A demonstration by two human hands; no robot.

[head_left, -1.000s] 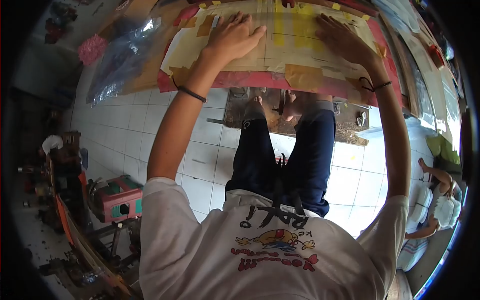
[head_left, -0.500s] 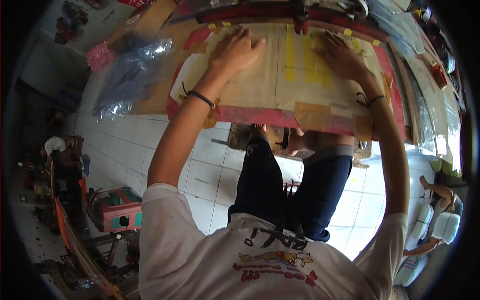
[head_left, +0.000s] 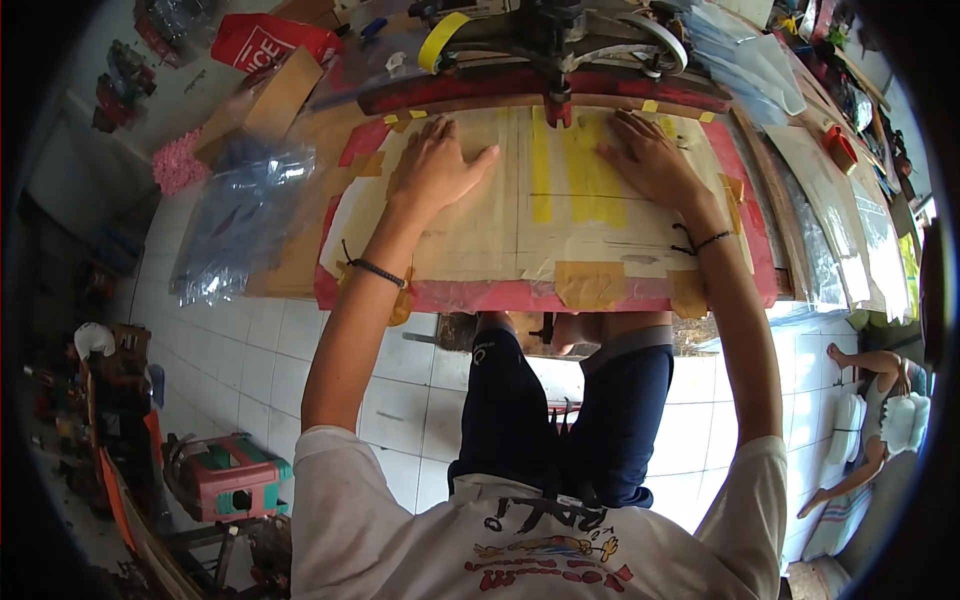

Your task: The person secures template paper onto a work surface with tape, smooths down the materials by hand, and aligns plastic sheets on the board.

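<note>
My left hand (head_left: 437, 168) lies palm down on the left part of a taped board (head_left: 470, 245), its thumb spread from the fingers. On the board's right part, my right hand (head_left: 652, 160) rests flat beside yellow tape strips (head_left: 590, 175). Neither hand holds anything. The board has a red border and brown tape patches (head_left: 590, 284) along its near edge. Just beyond the hands runs a dark red bar (head_left: 480, 92) of a black metal machine (head_left: 545, 40) with a roll of yellow tape (head_left: 442, 42) on its left.
Clear plastic bags (head_left: 240, 215) and a cardboard box (head_left: 265, 105) lie at the left. Plastic sheets (head_left: 815, 200) are at the right. A pink and green stool (head_left: 230, 478) stands on the floor, lower left. One person (head_left: 880, 400) is at the far right, another (head_left: 100, 345) far left.
The view has tilted upward, so the board sits lower and more of the machine beyond it shows. Both hands remain flat on the board. The person at the far right has lowered an arm.
</note>
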